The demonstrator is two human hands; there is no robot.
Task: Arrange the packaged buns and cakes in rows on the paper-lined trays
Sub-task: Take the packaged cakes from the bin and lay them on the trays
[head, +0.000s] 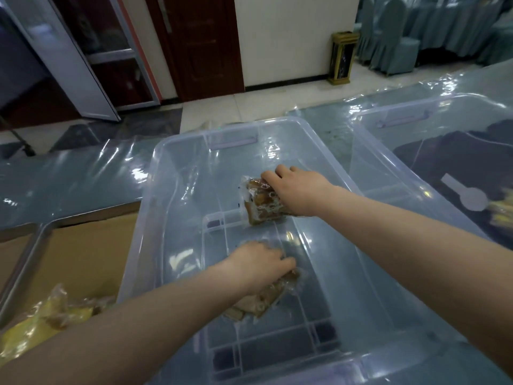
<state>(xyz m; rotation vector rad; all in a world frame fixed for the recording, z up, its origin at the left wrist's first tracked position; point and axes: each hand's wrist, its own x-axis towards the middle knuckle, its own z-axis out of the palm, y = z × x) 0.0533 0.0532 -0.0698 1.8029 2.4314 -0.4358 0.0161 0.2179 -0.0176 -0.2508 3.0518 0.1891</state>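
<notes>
- Clear bin [166, 218] mid-table [69, 176]; both hands down inside it
- Right hand [297, 190] at far side of the bin floor, fingers [269, 179] curled over the far packet [259, 204] of brown cake, gripping it; long axis roughly far to near, near end swung a little right
- Left hand [258, 263] nearer, fingers [287, 262] closed on the far-right end of the near packet [261, 301]; long axis diagonal, far-right to near-left
- Paper-lined tray [25, 254] left of bin, yellow packets [55, 315] on its near end
- Second bin [416, 112] far right
</notes>
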